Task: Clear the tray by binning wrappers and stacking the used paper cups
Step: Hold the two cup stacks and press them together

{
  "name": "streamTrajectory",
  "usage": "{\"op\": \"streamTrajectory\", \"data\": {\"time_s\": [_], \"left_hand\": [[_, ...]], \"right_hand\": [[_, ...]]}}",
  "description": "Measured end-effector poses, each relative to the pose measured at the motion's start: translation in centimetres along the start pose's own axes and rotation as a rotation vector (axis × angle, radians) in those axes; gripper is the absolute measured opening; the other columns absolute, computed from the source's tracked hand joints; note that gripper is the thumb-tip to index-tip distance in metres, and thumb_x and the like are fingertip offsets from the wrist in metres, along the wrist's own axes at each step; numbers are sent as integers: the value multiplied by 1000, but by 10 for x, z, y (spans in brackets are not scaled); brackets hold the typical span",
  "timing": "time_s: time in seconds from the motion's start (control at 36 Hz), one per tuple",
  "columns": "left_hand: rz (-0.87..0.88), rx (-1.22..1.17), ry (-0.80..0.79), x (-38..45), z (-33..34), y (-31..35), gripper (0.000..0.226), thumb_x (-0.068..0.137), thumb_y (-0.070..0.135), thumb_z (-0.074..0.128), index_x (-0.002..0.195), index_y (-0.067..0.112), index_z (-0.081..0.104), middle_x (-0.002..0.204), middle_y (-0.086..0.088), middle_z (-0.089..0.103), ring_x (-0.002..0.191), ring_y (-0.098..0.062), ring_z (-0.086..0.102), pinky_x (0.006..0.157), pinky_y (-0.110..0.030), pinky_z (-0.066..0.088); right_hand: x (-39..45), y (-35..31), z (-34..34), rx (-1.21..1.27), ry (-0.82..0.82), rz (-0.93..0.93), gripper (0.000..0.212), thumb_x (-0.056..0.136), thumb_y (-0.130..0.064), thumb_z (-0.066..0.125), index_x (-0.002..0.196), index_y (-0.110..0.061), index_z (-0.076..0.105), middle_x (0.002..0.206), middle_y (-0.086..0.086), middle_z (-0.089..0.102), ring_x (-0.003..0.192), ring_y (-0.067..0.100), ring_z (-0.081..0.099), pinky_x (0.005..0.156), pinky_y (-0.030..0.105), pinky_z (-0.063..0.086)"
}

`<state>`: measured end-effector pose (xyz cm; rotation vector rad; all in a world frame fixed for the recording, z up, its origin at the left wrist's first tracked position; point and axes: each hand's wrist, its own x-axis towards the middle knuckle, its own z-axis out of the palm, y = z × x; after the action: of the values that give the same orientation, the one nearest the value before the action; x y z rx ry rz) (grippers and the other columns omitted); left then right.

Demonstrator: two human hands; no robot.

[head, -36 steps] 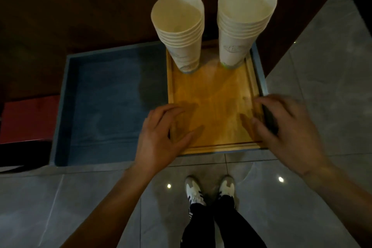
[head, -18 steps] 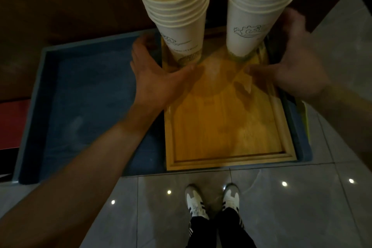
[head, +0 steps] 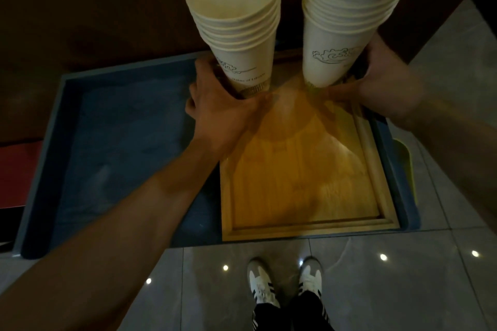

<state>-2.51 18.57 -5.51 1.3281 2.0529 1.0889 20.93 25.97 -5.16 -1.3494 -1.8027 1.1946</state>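
Two stacks of white paper cups stand upright at the far end of a wooden tray (head: pixel 301 188). My left hand (head: pixel 217 105) grips the base of the left cup stack (head: pixel 239 43), fingers wrapped round its far side and thumb across the front. My right hand (head: pixel 382 83) grips the base of the right cup stack (head: pixel 347 32) from the right, thumb lying along the front of its foot. Each stack holds several nested cups with a printed line drawing on the outer cup. The tray's near half is bare wood.
The wooden tray sits in the right part of a larger blue tray (head: pixel 115 142). A dark wooden wall (head: pixel 94 8) rises right behind the cups. Grey floor tiles (head: pixel 430 277) and my shoes (head: pixel 285 282) are below; a red surface (head: pixel 16 172) lies at far left, and something yellow-green (head: pixel 406 158) beside the blue tray's right edge.
Both hands travelled from the tray's near edge up to the cup stacks and closed round their bases. The view has come closer to the cups.
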Motion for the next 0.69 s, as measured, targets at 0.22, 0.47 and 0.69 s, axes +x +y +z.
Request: {"op": "streamTrajectory", "data": {"time_s": [0.22, 0.47, 0.69], "left_hand": [[11, 11, -2, 2, 2, -3, 81, 54, 60, 83, 109, 54, 23, 120, 21, 52, 122, -10, 49, 107, -52, 38], [18, 45, -54, 5, -3, -4, 81, 55, 57, 83, 113, 52, 27, 116, 24, 51, 123, -13, 49, 108, -52, 38], [49, 76, -105, 7, -8, -4, 78, 61, 52, 80, 120, 48, 29, 122, 17, 50, 129, -16, 40, 111, -54, 32]], "right_hand": [[-1, 5, 3, -8, 30, -1, 97, 63, -28, 88, 144, -29, 35, 140, -10, 49, 130, 9, 44, 107, 35, 41], [-4, 6, 6, -189, 127, -4, 97, 62, -34, 87, 142, -30, 33, 143, 3, 45, 130, 21, 44, 107, 43, 40], [-4, 1, 9, -264, 147, 6, 100, 55, -42, 89, 138, -21, 37, 138, 8, 48, 129, 25, 45, 104, 49, 43]]}}
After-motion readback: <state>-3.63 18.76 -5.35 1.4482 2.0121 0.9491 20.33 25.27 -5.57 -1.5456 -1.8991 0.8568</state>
